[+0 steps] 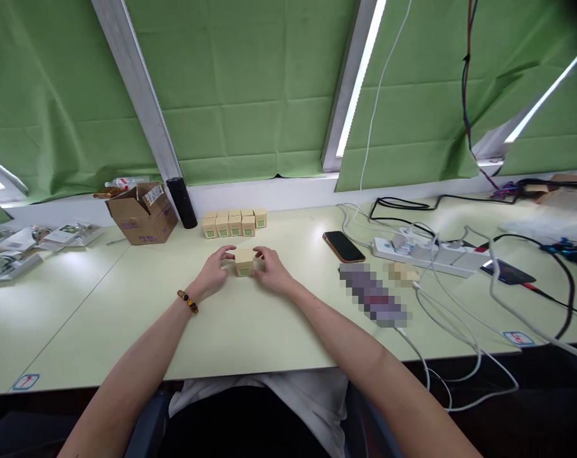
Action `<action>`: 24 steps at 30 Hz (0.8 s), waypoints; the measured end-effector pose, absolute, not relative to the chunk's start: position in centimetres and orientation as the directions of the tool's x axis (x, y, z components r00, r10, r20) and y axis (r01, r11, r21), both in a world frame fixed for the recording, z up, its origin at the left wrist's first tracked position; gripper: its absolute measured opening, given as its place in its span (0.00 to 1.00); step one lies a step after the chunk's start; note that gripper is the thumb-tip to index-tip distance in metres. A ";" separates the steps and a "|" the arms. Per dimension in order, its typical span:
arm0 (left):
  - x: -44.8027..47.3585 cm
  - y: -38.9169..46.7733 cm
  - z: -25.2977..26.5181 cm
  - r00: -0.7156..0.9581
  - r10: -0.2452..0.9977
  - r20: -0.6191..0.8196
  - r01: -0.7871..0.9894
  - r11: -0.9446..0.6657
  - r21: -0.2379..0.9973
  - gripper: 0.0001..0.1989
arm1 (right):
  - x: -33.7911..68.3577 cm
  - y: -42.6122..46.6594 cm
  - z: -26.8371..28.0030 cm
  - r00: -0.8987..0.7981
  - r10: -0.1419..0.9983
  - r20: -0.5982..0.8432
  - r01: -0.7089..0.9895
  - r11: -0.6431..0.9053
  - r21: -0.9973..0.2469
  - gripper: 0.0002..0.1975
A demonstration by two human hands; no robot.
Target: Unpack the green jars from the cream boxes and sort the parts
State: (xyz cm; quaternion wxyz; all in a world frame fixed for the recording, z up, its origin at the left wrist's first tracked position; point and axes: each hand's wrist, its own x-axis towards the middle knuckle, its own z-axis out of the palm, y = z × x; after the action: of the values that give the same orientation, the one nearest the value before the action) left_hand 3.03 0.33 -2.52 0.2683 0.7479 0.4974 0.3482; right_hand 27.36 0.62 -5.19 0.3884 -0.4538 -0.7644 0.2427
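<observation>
A small cardboard box (243, 262) with a green-edged label on its front stands on the pale table in front of me. My left hand (215, 270) curves along its left side, fingers apart, with a narrow gap showing at the thumb. On the other side, my right hand (271, 272) is also curved with thumb and fingers apart, the thumb tip at the box's lower right edge; whether it presses on the box I cannot tell. Just behind, several matching small boxes (228, 224) stand packed together in rows.
An open carton (145, 216) and a black cylinder (182, 202) stand at the back left. Packaged items (11, 261) lie far left. To the right are a black phone (343, 246), a blurred-out purple object (374, 296), a white power strip (431, 256) and tangled cables.
</observation>
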 end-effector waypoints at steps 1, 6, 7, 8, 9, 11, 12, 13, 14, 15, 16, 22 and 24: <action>2.9 0.2 -2.3 0.223 0.940 0.257 0.594 -0.340 0.729 0.38 | 27.5 0.9 -5.3 -0.221 0.897 0.383 0.487 0.442 -0.753 0.24; 2.9 -0.4 -1.9 0.154 0.940 0.306 0.713 -0.320 0.624 0.34 | 28.3 1.7 -5.2 -0.063 0.941 0.332 0.388 0.330 -0.861 0.20; 3.0 -0.4 -2.1 0.171 0.939 0.298 0.719 -0.326 0.614 0.35 | 28.3 1.7 -5.1 -0.071 0.941 0.330 0.379 0.331 -0.864 0.20; 3.1 -0.5 -2.2 0.190 0.939 0.288 0.723 -0.332 0.606 0.37 | 28.4 1.5 -5.0 -0.082 0.940 0.333 0.375 0.338 -0.863 0.21; 3.3 -0.6 -2.4 0.207 0.938 0.277 0.727 -0.337 0.598 0.38 | 28.3 1.4 -4.9 -0.096 0.936 0.339 0.374 0.350 -0.859 0.22; 3.7 -0.7 -2.6 0.234 0.937 0.260 0.737 -0.346 0.581 0.38 | 28.2 1.0 -4.7 -0.143 0.924 0.356 0.373 0.383 -0.845 0.27; 4.0 -0.9 -2.7 0.236 0.938 0.255 0.743 -0.343 0.575 0.37 | 28.2 0.8 -4.7 -0.172 0.916 0.363 0.369 0.402 -0.838 0.30; 4.3 -1.0 -2.7 0.229 0.941 0.250 0.751 -0.334 0.569 0.36 | 28.1 0.7 -4.7 -0.201 0.908 0.368 0.362 0.417 -0.834 0.33; 4.7 -1.3 -2.7 0.214 0.945 0.247 0.761 -0.320 0.565 0.34 | 28.0 0.6 -4.8 -0.227 0.901 0.370 0.352 0.430 -0.831 0.35; 5.1 -1.5 -2.7 0.193 0.951 0.243 0.773 -0.300 0.559 0.33 | 27.9 0.5 -5.0 -0.252 0.894 0.370 0.338 0.439 -0.832 0.38; 5.6 -1.8 -2.7 0.170 0.956 0.238 0.785 -0.278 0.554 0.32 | 27.7 0.5 -5.2 -0.274 0.888 0.370 0.320 0.447 -0.836 0.39; 7.9 -3.2 -3.2 0.044 0.976 0.213 0.830 -0.154 0.536 0.43 | 27.1 0.6 -5.7 -0.282 0.860 0.426 0.115 0.471 -0.875 0.37; 8.1 -3.2 -3.2 0.026 0.976 0.218 0.830 -0.143 0.539 0.42 | 27.0 0.5 -5.5 -0.238 0.872 0.429 0.076 0.457 -0.886 0.35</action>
State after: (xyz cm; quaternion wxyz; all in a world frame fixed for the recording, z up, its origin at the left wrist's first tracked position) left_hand 8.09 -3.17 -3.15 0.1323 0.7040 0.6412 0.2752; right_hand 26.96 0.54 -5.55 0.5108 -0.3464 -0.6837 0.3894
